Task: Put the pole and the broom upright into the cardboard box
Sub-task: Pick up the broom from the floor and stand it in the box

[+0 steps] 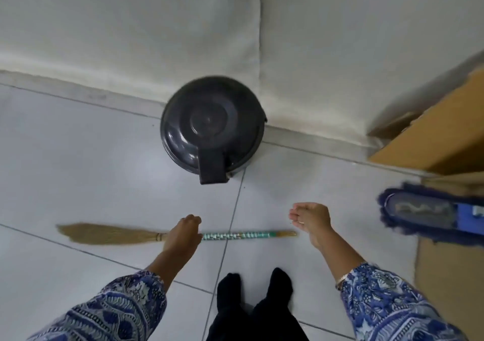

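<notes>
A grass broom [104,236] lies flat on the tiled floor, bristles to the left, its green-and-white wrapped handle [235,236] pointing right. My left hand [183,233] hovers over the place where the bristles meet the handle, fingers loosely curled past the broom, not around it. My right hand [310,219] is open above the floor, just beyond the handle's right end, holding nothing. The cardboard box [440,136] stands at the right edge by the wall. A blue mop head [424,213] lies in front of it; its pole runs out of view.
A dark round bin [212,126] with a closed lid stands against the white wall, straight beyond the broom. Flat cardboard [445,283] lies on the floor at the lower right. My feet in dark socks [254,285] are just behind the broom.
</notes>
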The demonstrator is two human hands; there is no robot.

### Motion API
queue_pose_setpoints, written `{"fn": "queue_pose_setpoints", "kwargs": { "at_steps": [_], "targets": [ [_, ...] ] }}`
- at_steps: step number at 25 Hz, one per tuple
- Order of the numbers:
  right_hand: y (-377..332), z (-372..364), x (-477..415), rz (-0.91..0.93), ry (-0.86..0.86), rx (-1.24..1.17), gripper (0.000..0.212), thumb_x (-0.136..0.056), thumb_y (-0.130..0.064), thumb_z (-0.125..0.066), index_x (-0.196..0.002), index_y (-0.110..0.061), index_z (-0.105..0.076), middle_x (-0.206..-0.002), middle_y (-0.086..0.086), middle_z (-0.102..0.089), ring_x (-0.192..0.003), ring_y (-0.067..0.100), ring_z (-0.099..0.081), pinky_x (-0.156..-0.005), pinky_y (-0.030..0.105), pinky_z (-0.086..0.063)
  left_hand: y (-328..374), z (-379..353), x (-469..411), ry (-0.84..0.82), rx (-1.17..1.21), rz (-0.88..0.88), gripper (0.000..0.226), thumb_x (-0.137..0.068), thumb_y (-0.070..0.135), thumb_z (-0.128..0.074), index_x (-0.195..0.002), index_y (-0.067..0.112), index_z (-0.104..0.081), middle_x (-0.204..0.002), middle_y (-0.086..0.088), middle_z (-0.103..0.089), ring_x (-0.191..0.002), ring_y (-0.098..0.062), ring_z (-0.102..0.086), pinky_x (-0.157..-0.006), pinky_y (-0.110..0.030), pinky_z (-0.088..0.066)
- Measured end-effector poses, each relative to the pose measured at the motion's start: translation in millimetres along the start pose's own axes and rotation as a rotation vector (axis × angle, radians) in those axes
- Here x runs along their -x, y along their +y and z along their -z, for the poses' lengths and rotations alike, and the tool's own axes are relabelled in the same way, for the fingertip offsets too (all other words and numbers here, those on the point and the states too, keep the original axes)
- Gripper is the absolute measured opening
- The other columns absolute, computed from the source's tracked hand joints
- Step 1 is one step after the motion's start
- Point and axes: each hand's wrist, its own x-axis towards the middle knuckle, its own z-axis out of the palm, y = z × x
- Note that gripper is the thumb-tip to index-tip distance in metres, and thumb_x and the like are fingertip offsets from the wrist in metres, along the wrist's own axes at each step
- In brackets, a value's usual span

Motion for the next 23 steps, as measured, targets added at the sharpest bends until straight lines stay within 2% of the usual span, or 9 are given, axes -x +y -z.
{"fn": "queue_pose_setpoints", "kwargs": {
  "at_steps": [3, 5, 6, 8, 9, 11, 15, 20, 23],
  "targets": [
    [84.0, -43.4, -80.0, -0.203, 0.033, -0.075, 0.02, -0.084, 0.008, -0.053, -0.067, -0.002, -0.057, -0.056, 0.012, -0.056, -0.027, 0.006, -0.052, -0.043, 0.02, -0.044, -25.0, -76.6, -65.3, -0.091, -0.123, -0.03, 0.024, -0.087, 0.009, -0.052, -0.11, 0.003, -0.053, -0.119, -0.012, -0.056, -0.113, -0.028, -0.053, -0.086, -0.04, -0.048],
    [137.9, -70.5, -127.7, -0.314, 0.053, -0.174, 0.009, -0.087, 0.004, -0.05, -0.088, 0.003, -0.059, -0.037, 0.008, -0.054, -0.02, 0.006, -0.046, -0.036, 0.017, -0.039, -43.5, -127.2, -102.8, -0.125, -0.171, -0.069, 0.018, -0.085, 0.005, -0.051, -0.102, 0.001, -0.052, -0.114, -0.015, -0.055, -0.11, -0.03, -0.053, -0.084, -0.041, -0.047],
    [153.9, -80.2, -143.0, -0.39, 0.067, -0.243, 0.018, -0.089, 0.002, -0.047, -0.104, 0.006, -0.056, -0.036, 0.01, -0.057, -0.025, 0.009, -0.052, -0.036, 0.017, -0.042, -50.1, -142.1, -115.7, -0.129, -0.176, -0.073, 0.016, -0.084, 0.004, -0.052, -0.099, 0.001, -0.052, -0.113, -0.016, -0.054, -0.108, -0.032, -0.053, -0.083, -0.042, -0.047],
    [188.8, -98.6, -172.2, -0.462, 0.094, -0.338, 0.037, -0.09, -0.003, -0.051, -0.124, 0.011, -0.048, -0.073, 0.027, -0.07, -0.055, 0.021, -0.066, -0.066, 0.022, -0.057, -67.6, -176.5, -137.7, -0.113, -0.199, -0.073, 0.013, -0.083, 0.001, -0.053, -0.096, 0.0, -0.051, -0.109, -0.018, -0.055, -0.105, -0.035, -0.054, -0.08, -0.045, -0.047],
    [200.4, -106.2, -185.0, -0.469, 0.095, -0.37, 0.043, -0.088, -0.006, -0.057, -0.126, 0.011, -0.047, -0.086, 0.026, -0.068, -0.062, 0.023, -0.063, -0.076, 0.029, -0.057, -75.7, -190.7, -147.3, -0.096, -0.218, -0.082, 0.014, -0.082, -0.001, -0.053, -0.096, 0.0, -0.052, -0.108, -0.018, -0.055, -0.105, -0.036, -0.054, -0.08, -0.046, -0.047],
    [206.4, -117.8, -197.6, -0.443, 0.07, -0.408, 0.05, -0.084, -0.011, -0.064, -0.126, 0.009, -0.047, -0.082, 0.021, -0.063, -0.065, 0.026, -0.06, -0.071, 0.03, -0.058, -86.7, -208.5, -159.6, -0.053, -0.277, -0.136, 0.024, -0.081, -0.008, -0.049, -0.104, 0.002, -0.052, -0.108, -0.018, -0.055, -0.104, -0.037, -0.053, -0.078, -0.049, -0.048],
    [199.6, -126.2, -204.0, -0.45, 0.041, -0.524, 0.048, -0.082, -0.001, -0.062, -0.126, 0.009, -0.045, -0.121, 0.028, -0.061, -0.12, 0.037, -0.056, -0.1, 0.045, -0.046, -97.6, -219.0, -168.5, -0.002, -0.326, -0.259, 0.027, -0.082, -0.009, -0.048, -0.106, 0.002, -0.052, -0.107, -0.017, -0.053, -0.104, -0.035, -0.049, -0.074, -0.048, -0.051],
    [167.0, -102.9, -179.9, -0.401, 0.121, -0.544, 0.046, -0.082, -0.003, -0.064, -0.122, 0.009, -0.047, -0.118, 0.028, -0.063, -0.104, 0.035, -0.066, -0.075, 0.037, -0.055, -68.9, -183.2, -149.3, -0.076, -0.29, -0.299, 0.018, -0.086, 0.005, -0.052, -0.1, -0.002, -0.06, -0.107, -0.018, -0.054, -0.103, -0.031, -0.051, -0.082, -0.039, -0.048],
    [123.9, -67.1, -141.3, -0.329, 0.139, -0.569, 0.045, -0.081, -0.002, -0.065, -0.121, 0.011, -0.05, -0.116, 0.027, -0.064, -0.1, 0.033, -0.066, -0.073, 0.035, -0.053, -32.0, -142.6, -123.9, -0.076, -0.204, -0.319, 0.022, -0.084, 0.009, -0.057, -0.103, 0.001, -0.063, -0.107, -0.016, -0.057, -0.102, -0.03, -0.054, -0.084, -0.038, -0.048]
  ]
}}
